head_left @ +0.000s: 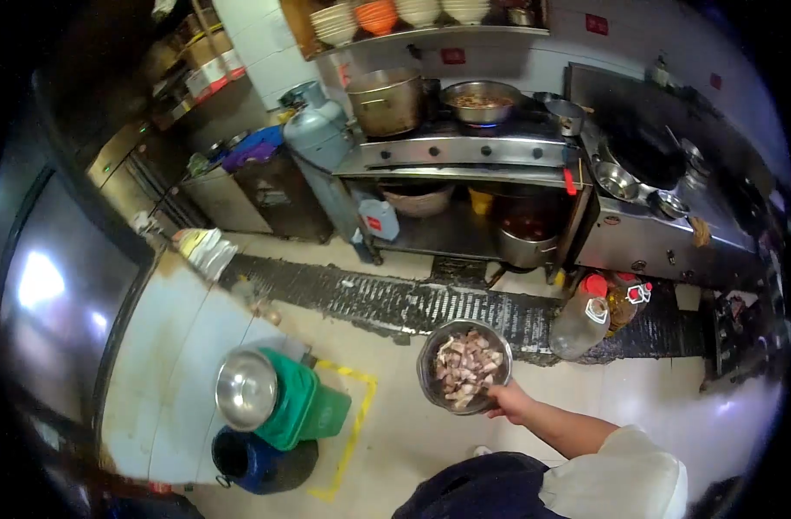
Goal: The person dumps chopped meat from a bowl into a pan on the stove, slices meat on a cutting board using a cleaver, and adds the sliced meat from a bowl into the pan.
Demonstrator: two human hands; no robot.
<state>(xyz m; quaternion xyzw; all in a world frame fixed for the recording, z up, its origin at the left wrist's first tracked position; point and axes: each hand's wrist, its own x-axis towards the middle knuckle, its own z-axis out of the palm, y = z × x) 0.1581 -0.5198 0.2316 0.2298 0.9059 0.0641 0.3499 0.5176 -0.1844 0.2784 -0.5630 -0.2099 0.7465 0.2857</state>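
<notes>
My right hand (509,403) grips the edge of a round metal bowl (427,377), fingers closed at its lower right side. Inside the bowl lie many chopped pieces of pale and brownish meat (470,367). The bowl is held out over the tiled floor, in front of the dark floor grating. A white short sleeve (624,476) covers my upper arm. My left hand is out of the picture.
A stove (464,151) carries a large stockpot (385,102) and a wide pan of food (482,101) over a blue flame. Plastic jugs (577,324) stand on the floor grating (395,303) at right. A green bin (326,411) with an empty steel bowl (246,389) is at left.
</notes>
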